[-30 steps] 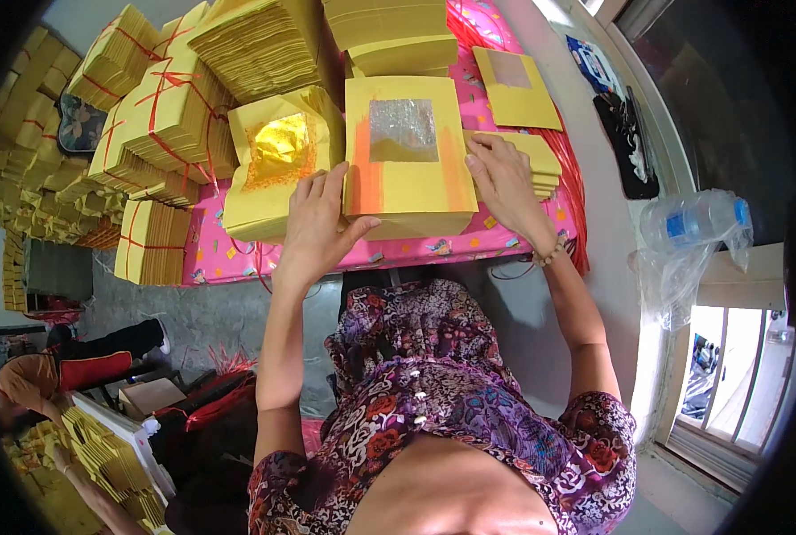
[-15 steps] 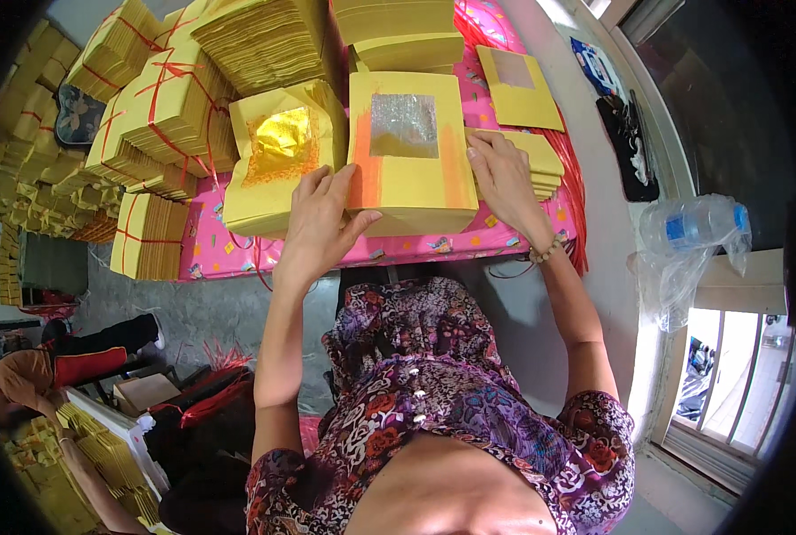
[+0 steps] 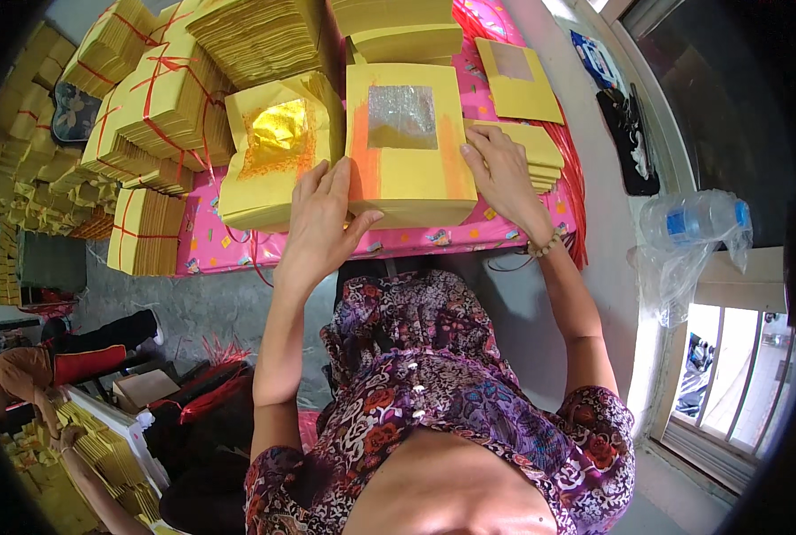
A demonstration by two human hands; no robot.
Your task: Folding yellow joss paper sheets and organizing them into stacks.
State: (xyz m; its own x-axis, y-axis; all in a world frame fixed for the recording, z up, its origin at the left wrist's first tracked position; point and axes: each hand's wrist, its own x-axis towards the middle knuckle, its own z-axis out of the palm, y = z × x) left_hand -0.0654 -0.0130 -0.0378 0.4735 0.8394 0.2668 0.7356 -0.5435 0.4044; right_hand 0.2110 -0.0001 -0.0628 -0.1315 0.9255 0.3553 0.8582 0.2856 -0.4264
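A thick stack of yellow paper sheets (image 3: pixel 413 174) lies between my hands on the table. Its top sheet carries a silver foil square and an orange band down each side. My left hand (image 3: pixel 322 214) holds the stack's left front corner, fingers along the side and thumb against the front face. Against the right edge, my right hand (image 3: pixel 503 174) presses with bent fingers; its thumb tip touches the stack's side. Just left of my left hand sits another yellow paper stack (image 3: pixel 251 201), topped with shiny gold foil and orange marks.
Red-tied yellow bundles (image 3: pixel 170 98) pile up at the left. A lower yellow stack (image 3: pixel 540 156) and a foil-windowed sheet (image 3: pixel 518 80) lie right, beside red strands (image 3: pixel 579 209). The table has a pink cover (image 3: pixel 416 241). A plastic bottle (image 3: pixel 688 221) rests by the window. Another person (image 3: pixel 23 370) works lower left.
Both hands stay at the sides of the stack with hardly any movement. The view has shifted slightly. At the lower left, the other person's hands have come closer together over yellow paper.
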